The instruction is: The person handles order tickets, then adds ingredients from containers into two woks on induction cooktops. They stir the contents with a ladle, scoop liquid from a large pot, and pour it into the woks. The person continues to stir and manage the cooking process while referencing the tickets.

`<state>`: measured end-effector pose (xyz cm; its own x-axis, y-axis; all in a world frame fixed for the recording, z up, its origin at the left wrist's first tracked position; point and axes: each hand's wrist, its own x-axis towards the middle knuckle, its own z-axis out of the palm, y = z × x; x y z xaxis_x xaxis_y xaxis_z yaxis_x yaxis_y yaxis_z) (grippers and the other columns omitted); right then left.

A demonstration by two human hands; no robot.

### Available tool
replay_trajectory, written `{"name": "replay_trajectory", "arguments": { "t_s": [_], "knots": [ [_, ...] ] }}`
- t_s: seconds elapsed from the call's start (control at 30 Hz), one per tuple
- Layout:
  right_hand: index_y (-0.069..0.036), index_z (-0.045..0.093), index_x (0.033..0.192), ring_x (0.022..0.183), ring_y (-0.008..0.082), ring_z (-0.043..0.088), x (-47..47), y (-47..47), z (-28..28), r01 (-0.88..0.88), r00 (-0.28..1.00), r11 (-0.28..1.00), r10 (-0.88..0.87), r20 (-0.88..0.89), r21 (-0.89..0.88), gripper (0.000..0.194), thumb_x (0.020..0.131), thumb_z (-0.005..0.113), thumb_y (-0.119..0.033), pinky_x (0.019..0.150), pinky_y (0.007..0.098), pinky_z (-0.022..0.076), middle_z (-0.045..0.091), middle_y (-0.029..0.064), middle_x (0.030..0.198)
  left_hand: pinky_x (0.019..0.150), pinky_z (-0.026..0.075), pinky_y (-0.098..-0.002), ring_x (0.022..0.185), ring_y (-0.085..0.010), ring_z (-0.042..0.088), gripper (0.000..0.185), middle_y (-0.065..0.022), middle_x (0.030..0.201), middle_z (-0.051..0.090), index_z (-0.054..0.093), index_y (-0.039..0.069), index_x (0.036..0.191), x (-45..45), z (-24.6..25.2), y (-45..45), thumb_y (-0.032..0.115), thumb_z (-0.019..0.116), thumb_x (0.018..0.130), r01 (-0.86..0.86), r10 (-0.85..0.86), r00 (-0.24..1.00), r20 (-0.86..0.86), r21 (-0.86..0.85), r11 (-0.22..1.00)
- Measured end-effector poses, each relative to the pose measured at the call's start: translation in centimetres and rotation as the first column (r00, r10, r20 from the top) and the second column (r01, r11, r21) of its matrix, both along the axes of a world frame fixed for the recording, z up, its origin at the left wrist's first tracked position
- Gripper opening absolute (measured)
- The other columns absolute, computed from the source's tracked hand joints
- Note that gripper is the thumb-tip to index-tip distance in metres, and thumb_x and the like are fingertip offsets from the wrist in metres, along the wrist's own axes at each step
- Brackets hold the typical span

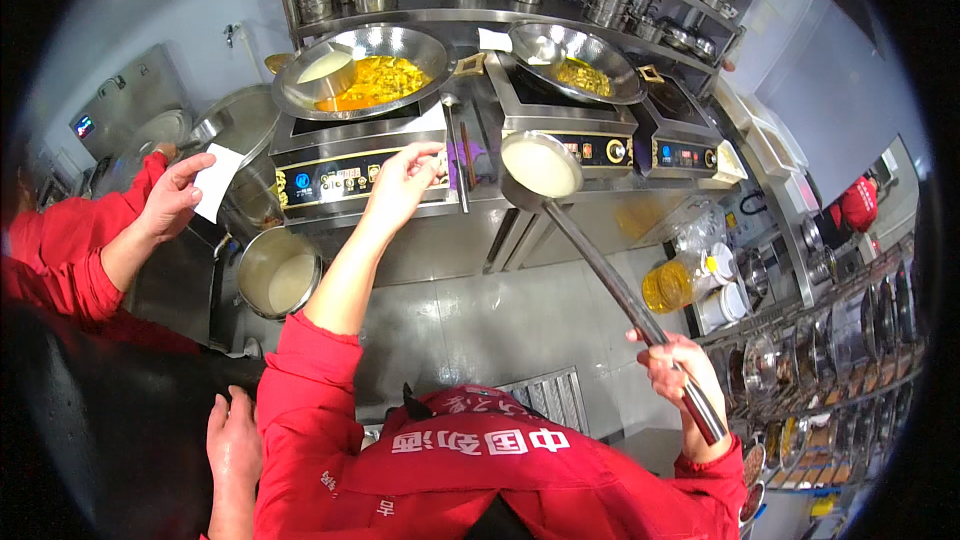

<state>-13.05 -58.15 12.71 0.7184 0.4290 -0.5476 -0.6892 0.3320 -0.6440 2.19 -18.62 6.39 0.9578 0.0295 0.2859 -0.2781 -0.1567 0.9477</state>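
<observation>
My right hand (679, 371) grips the long steel handle of a ladle (615, 285). Whitish liquid (541, 165) fills its bowl, held in front of the induction cookers. My left hand (405, 184) is raised before the left induction cooker (330, 180), thumb and fingers drawn together. Whether anything is pinched there cannot be made out; a white paper slip (430, 122) shows just behind it. On that cooker a wide steel wok (409, 41) holds yellow food in orange liquid (386, 82), with a steel vessel of milky liquid (326, 67) inside.
A second wok (626, 86) with food sits at the right. At my left, a co-worker's hand (172, 199) holds white paper (217, 180); another hand (234, 435) hangs close by. Below the counter stand a steel pot (281, 274) and an oil jug (667, 286). Pots line the shelf (420, 13).
</observation>
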Motion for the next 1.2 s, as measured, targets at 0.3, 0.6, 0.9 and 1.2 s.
{"name": "replay_trajectory", "arguments": {
  "t_s": [0.3, 0.6, 0.9, 1.2],
  "knots": [
    [0.009, 0.042, 0.113, 0.032, 0.0052, 0.033, 0.4, -8.5, -0.5, 0.087, 0.996, 0.994, -0.086, -0.012, 0.066, 0.035, 0.08, 0.044, 0.0, 0.028, 0.0211, 0.0308, 0.038, 0.001, 0.056, 0.061, 0.043, -0.0204, 0.068, -0.0073, 0.053, 0.017, -0.0027, 0.078, 0.06, 0.058, 0.002, 0.097, 10.5, 3.1, -1.2, 0.01, 0.054, 0.083, -0.176, 0.181, 0.983, 0.027, -0.125, 0.976],
    [0.01, 0.039, 0.115, 0.029, 0.007, 0.033, 1.8, -12.3, -1.9, 0.362, 0.932, 0.931, -0.362, 0.003, 0.04, 0.04, 0.077, 0.045, 0.001, 0.024, 0.0239, 0.0307, 0.042, 0.006, 0.056, 0.084, 0.044, -0.0347, 0.095, -0.0271, 0.058, 0.031, -0.0147, 0.096, 0.062, 0.062, 0.005, 0.093, 29.9, 4.2, -1.9, 0.028, 0.062, 0.072, -0.434, 0.433, 0.897, 0.086, 0.352, 0.829],
    [-0.007, 0.039, 0.096, 0.041, 0.0074, 0.033, 7.0, -13.7, -0.9, 0.493, 0.802, 0.821, -0.557, -0.214, -0.288, 0.02, 0.084, 0.046, -0.022, 0.034, 0.0234, 0.0305, 0.039, -0.0011, 0.061, 0.089, 0.042, -0.0368, 0.107, -0.0312, 0.052, 0.044, -0.0214, 0.112, 0.055, 0.054, -0.003, 0.109, 48.7, -0.1, -1.2, 0.025, 0.054, 0.075, -0.389, 0.592, 0.795, -0.136, 0.634, 0.668],
    [0.008, 0.037, 0.116, 0.032, 0.0068, 0.036, 10.6, -15.2, -0.3, 0.747, 0.665, 0.665, -0.747, 0.011, 0.025, 0.037, 0.082, 0.041, -0.004, 0.025, 0.0244, 0.0355, 0.042, 0.0051, 0.06, 0.081, 0.047, -0.0351, 0.097, -0.0261, 0.059, 0.027, -0.0176, 0.101, 0.061, 0.062, 0.0, 0.097, 52.4, -1.9, -2.5, 0.014, 0.05, 0.076, -0.236, 0.574, 0.73, -0.37, 0.652, 0.72]
  ]
}}
